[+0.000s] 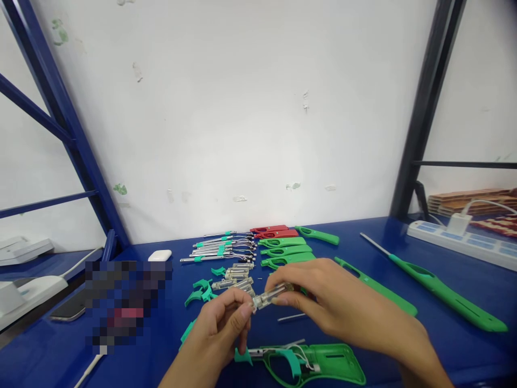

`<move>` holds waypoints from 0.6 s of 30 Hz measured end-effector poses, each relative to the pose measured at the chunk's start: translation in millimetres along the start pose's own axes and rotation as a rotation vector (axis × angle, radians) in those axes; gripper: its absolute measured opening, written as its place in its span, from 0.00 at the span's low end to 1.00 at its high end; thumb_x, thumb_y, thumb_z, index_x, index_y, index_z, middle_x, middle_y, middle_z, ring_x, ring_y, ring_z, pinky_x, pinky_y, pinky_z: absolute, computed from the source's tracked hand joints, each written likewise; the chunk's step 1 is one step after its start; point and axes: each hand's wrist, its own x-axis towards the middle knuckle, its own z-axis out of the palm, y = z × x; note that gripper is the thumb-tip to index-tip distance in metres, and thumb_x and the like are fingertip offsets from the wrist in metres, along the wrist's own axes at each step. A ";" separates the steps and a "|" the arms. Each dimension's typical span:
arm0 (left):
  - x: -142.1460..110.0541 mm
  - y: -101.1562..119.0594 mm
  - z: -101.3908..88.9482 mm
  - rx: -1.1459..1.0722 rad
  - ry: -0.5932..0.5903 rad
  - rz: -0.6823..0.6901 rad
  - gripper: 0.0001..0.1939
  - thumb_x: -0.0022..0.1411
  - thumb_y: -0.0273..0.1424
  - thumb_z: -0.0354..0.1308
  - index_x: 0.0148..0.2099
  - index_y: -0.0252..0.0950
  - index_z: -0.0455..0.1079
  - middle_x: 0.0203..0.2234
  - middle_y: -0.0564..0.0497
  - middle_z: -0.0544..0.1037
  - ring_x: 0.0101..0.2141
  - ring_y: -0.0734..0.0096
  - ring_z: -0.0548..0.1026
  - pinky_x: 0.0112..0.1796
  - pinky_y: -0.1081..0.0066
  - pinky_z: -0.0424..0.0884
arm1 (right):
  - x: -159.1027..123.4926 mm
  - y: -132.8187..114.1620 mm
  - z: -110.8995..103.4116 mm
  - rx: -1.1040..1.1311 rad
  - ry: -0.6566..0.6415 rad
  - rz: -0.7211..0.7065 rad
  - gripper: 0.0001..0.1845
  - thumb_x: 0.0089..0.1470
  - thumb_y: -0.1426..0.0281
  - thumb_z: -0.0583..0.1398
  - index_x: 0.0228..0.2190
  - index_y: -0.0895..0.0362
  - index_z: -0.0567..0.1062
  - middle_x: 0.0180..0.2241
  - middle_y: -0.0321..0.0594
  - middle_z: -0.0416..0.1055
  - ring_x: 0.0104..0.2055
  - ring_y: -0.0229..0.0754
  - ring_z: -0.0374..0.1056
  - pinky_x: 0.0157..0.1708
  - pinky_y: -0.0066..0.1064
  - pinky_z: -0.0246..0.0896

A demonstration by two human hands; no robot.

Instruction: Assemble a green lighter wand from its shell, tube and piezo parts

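Between my two hands is a clear plastic lighter fuel tank, tilted up to the right. My right hand grips its body between thumb and fingers. My left hand pinches the tank's lower-left end with thumb and forefinger. Just below lies an open green lighter shell half, holding a metal rod, white wires and a teal trigger. Behind my left hand sit several more clear tanks and loose teal triggers. A thin metal rod is partly covered by my right hand.
At the back, several metal rods with wires lie beside red shells and green shells. A long green lighter and a power strip are on the right. A white case and a phone are left.
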 end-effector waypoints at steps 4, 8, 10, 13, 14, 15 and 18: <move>0.0 1.0 2.3 -0.033 -0.008 -0.027 0.33 0.62 0.67 0.64 0.41 0.40 0.70 0.21 0.59 0.70 0.18 0.78 0.58 0.19 0.76 0.49 | 0.5 0.4 1.5 -0.009 0.000 0.002 0.07 0.77 0.67 0.60 0.46 0.46 0.79 0.41 0.28 0.82 0.41 0.40 0.76 0.40 0.30 0.60; 0.8 2.0 3.2 -0.063 -0.033 -0.025 0.33 0.62 0.67 0.64 0.39 0.40 0.69 0.20 0.59 0.69 0.18 0.79 0.58 0.19 0.77 0.49 | 0.4 0.3 2.5 -0.005 0.009 0.001 0.06 0.77 0.68 0.60 0.48 0.46 0.78 0.43 0.27 0.81 0.43 0.40 0.76 0.41 0.30 0.60; 1.0 3.3 3.7 -0.088 -0.045 -0.022 0.34 0.61 0.67 0.65 0.38 0.40 0.68 0.19 0.60 0.69 0.17 0.79 0.56 0.19 0.76 0.48 | 0.3 0.4 2.2 0.001 0.003 -0.003 0.06 0.77 0.67 0.60 0.47 0.46 0.77 0.42 0.26 0.81 0.42 0.39 0.76 0.40 0.30 0.59; 0.5 5.7 4.9 -0.127 -0.038 -0.026 0.34 0.59 0.67 0.68 0.38 0.41 0.66 0.19 0.61 0.70 0.15 0.82 0.53 0.17 0.76 0.46 | 0.3 0.8 1.6 0.002 0.001 -0.004 0.05 0.77 0.68 0.60 0.47 0.46 0.78 0.42 0.26 0.81 0.42 0.40 0.76 0.40 0.31 0.59; 0.2 6.5 5.4 -0.133 -0.030 -0.024 0.34 0.59 0.66 0.68 0.37 0.41 0.66 0.20 0.61 0.70 0.15 0.83 0.52 0.17 0.76 0.45 | 0.4 0.8 1.5 0.000 0.002 -0.005 0.06 0.77 0.68 0.60 0.47 0.46 0.78 0.42 0.26 0.81 0.42 0.40 0.76 0.40 0.31 0.59; -0.1 7.1 5.7 -0.137 -0.023 -0.021 0.34 0.59 0.66 0.68 0.37 0.41 0.66 0.20 0.61 0.71 0.14 0.83 0.52 0.17 0.76 0.44 | 0.4 0.8 1.5 0.000 0.003 -0.008 0.06 0.77 0.68 0.60 0.47 0.46 0.78 0.41 0.26 0.81 0.42 0.40 0.76 0.40 0.31 0.59; -0.6 7.8 6.1 -0.136 -0.016 -0.012 0.34 0.58 0.67 0.68 0.36 0.41 0.65 0.19 0.61 0.71 0.14 0.83 0.53 0.17 0.76 0.45 | 0.4 0.4 1.9 -0.004 0.009 -0.011 0.06 0.77 0.67 0.60 0.46 0.47 0.78 0.41 0.28 0.82 0.41 0.40 0.76 0.40 0.31 0.59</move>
